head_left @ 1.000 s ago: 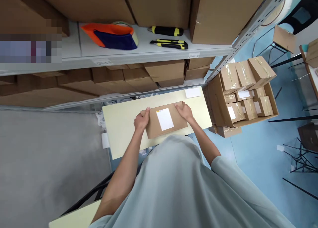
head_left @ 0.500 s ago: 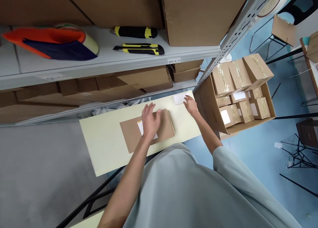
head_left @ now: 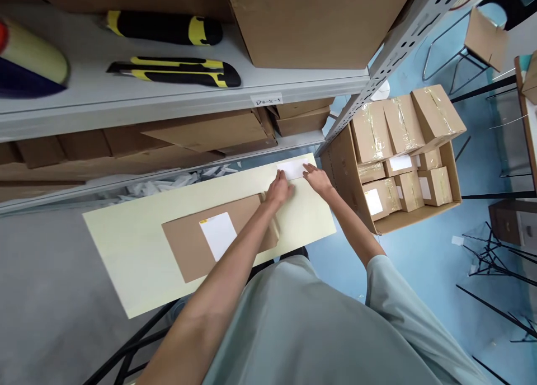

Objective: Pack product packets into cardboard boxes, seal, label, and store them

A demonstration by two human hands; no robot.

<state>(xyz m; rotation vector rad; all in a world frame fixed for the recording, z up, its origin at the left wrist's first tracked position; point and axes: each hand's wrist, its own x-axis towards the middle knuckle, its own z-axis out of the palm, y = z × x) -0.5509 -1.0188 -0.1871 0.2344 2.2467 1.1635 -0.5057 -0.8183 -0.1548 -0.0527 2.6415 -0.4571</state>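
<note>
A flat brown cardboard parcel with a white label lies on the pale yellow table. Both hands reach past it to a small white paper stack at the table's far right corner. My left hand touches the stack's left edge, fingers curled together. My right hand rests on its right edge with fingers bent onto the paper. Neither hand touches the parcel.
A grey metal shelf above the table carries two yellow-black utility knives and large cartons. An open carton of small taped boxes stands to the right on the blue floor. Chairs and black frames stand further right.
Both hands left the parcel: the right reached the white paper stack first, then the left followed. The view shifted right, so the parcel now sits further left.
</note>
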